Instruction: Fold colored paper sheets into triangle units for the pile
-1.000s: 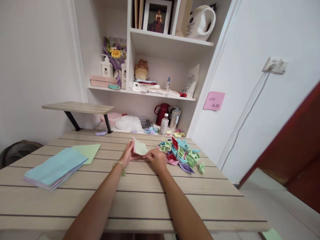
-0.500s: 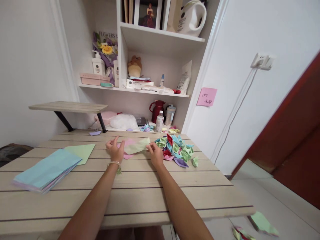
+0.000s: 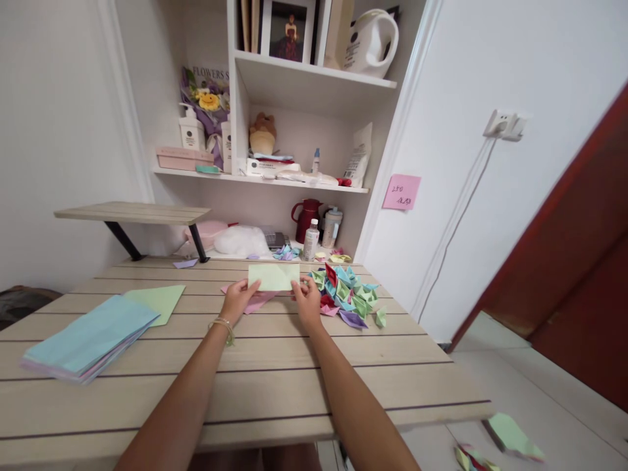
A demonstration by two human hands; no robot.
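A light green sheet of paper (image 3: 273, 277), rectangular and held up above the table, is pinched at its two lower corners. My left hand (image 3: 237, 299) grips the left corner, thumb in front. At the right corner my right hand (image 3: 307, 301) does the same. Beneath and behind the sheet lies pink paper (image 3: 260, 301), partly hidden by the left hand and the sheet. Just right of my right hand is a pile of folded paper boats (image 3: 350, 291) in green, blue, red, pink and purple.
A stack of blue and purple paper (image 3: 93, 337) lies at the left, with a green sheet (image 3: 164, 304) partly under it. A small raised shelf (image 3: 132, 212) stands at the back left. Behind the table are a bottle (image 3: 311, 241) and a red jug (image 3: 307, 219). Green paper (image 3: 514, 437) lies on the floor.
The green sheet has turned from tilted and blurred to level, facing me. My left hand has moved right and closed on its left corner; my right hand keeps hold of the right side.
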